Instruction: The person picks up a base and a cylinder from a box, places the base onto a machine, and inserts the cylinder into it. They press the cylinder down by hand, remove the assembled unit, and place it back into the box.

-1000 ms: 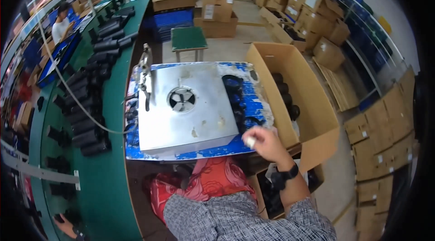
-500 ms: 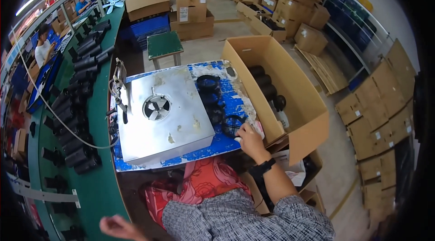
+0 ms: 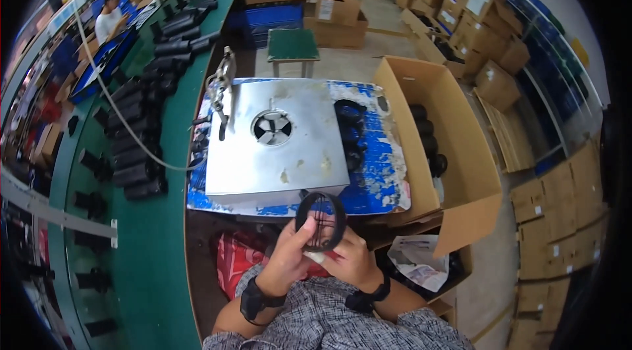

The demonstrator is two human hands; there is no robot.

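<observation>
Black ring (image 3: pixel 320 221) with thin wires across it sits pinched between both hands, left hand (image 3: pixel 288 259) and right hand (image 3: pixel 350 259), fingers curled on its lower rim, just in front of the metal plate (image 3: pixel 276 152) on a blue table (image 3: pixel 382 175). Open cardboard box (image 3: pixel 454 152) to the right, green bench (image 3: pixel 164 172) with black tubes (image 3: pixel 135 152) left, cartons stacked behind.

Factory hall, concrete floor (image 3: pixel 368 60). Green conveyor bench (image 3: pixel 155 218) along left, lined with black cylinders. Stacked cardboard boxes (image 3: pixel 474 14) against right wall. Small green stool (image 3: pixel 292 44) ahead. Blue crates (image 3: pixel 273 18) beyond.
</observation>
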